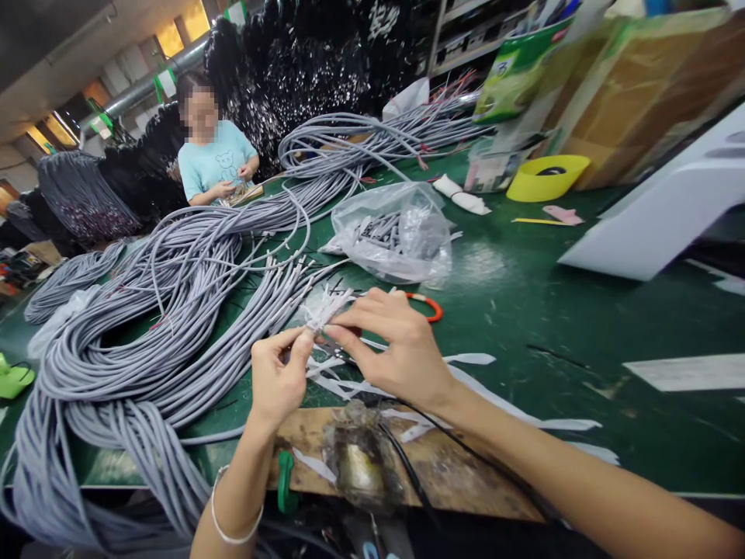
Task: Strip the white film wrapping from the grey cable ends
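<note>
My left hand [282, 373] is closed, thumb and forefinger pinching the base of a tuft of white, frayed strands [324, 304]. At the same spot my right hand [401, 341] is closed too, its thumb and fingertips meeting at the tuft's lower edge. Exactly what lies between the right fingertips is too small to make out. Just beyond my right hand shows an orange loop [431, 307], partly hidden by the hand. White ribbon-like strips [337, 382] lie beneath both hands. Left of the tuft are the stripped ends of grey cables [279, 291].
Coiled grey cables [140, 310] cover the table's left side. Ahead sits a clear plastic bag [401, 233] of short grey pieces. A wooden board [466, 473] with a metal device [361, 466] is at the near edge. A yellow tape ring [547, 178] and white stand [657, 210] are right; a co-worker [218, 159] sits opposite.
</note>
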A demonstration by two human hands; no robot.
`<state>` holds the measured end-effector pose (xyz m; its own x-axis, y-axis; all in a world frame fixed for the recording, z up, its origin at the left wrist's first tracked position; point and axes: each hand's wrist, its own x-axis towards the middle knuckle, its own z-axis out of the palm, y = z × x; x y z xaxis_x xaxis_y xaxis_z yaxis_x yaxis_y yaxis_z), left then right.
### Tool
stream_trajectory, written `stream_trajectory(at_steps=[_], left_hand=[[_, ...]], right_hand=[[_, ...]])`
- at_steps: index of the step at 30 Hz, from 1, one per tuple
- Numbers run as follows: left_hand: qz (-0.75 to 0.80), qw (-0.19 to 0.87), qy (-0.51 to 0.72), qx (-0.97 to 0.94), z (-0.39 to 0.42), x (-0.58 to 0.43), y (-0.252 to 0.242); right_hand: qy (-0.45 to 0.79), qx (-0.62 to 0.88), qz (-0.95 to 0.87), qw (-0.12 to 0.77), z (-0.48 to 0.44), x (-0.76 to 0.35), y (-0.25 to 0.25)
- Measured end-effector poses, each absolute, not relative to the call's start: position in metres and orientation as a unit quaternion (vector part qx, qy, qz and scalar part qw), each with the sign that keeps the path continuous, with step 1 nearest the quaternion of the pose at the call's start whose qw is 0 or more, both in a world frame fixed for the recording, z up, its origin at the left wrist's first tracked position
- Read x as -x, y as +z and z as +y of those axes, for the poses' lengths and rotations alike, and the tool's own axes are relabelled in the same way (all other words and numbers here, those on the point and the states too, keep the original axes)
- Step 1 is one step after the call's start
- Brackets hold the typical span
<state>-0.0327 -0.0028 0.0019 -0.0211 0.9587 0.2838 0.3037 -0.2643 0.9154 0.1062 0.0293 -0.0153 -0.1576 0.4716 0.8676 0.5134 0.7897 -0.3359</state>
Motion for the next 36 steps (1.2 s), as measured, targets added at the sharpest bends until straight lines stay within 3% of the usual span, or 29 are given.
stream_trajectory(at_steps=[5, 14, 20, 27, 36], left_hand=[[0.494, 0.424, 0.530, -0.543, 0.000, 0.034, 0.000], [0.518, 0.338, 0.542, -0.569, -0.001, 0.031, -0.002], [0.524, 0.382, 0.578, -0.495, 0.002, 0.033, -0.008], [0.451, 0.502, 0.552, -0.490, 0.003, 0.038, -0.003], [0.434, 0.521, 0.615, -0.402, -0.001, 0.029, -0.005]], right_hand=[[-0.023, 0.283, -0.752, 0.595, 0.023, -0.100, -0.017], [0.013, 0.295, -0.738, 0.607, 0.020, -0.094, -0.016], [-0.057, 0.237, -0.761, 0.601, 0.019, -0.093, -0.020], [0.017, 0.304, -0.739, 0.601, 0.020, -0.094, -0.013], [-0.119, 0.210, -0.775, 0.584, 0.017, -0.091, -0.012]])
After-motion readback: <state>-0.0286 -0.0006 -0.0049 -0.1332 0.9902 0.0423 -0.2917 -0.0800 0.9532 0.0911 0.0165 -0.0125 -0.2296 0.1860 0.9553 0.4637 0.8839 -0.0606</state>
